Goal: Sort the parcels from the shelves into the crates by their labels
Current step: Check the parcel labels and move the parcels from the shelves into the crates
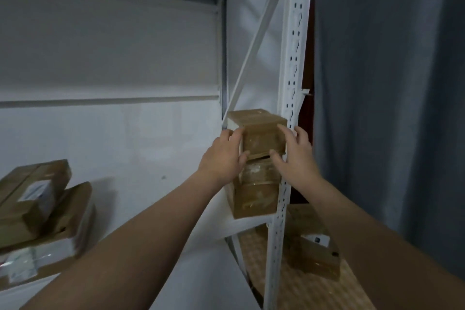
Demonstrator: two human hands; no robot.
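Two bare forearms reach up from the bottom edge to the right end of the white shelf (156,184). The left hand (223,156) grips the top parcel (261,133) on its left side, fingers (232,133) curled round the left edge and thumb tucked in at the lower front edge. The right hand (295,153) holds the same parcel from the right, its fingers spread wide and lightly bent, index on the upper right corner of the front face and thumb at the lower edge. This taped brown box sits on the lower parcels (255,194), a stack standing at the shelf's front right corner, just beside the perforated upright (292,70). A narrow gap shows under the box's front edge. Left of the stack the deck is bare, well apart from a tilted heap of labelled parcels (37,199) at the front left edge. Below, past the upright, another parcel (314,257) lies on the lower level (302,292). A diagonal brace (254,48) rises behind the stack, and a grey curtain (390,83) hangs to the right.
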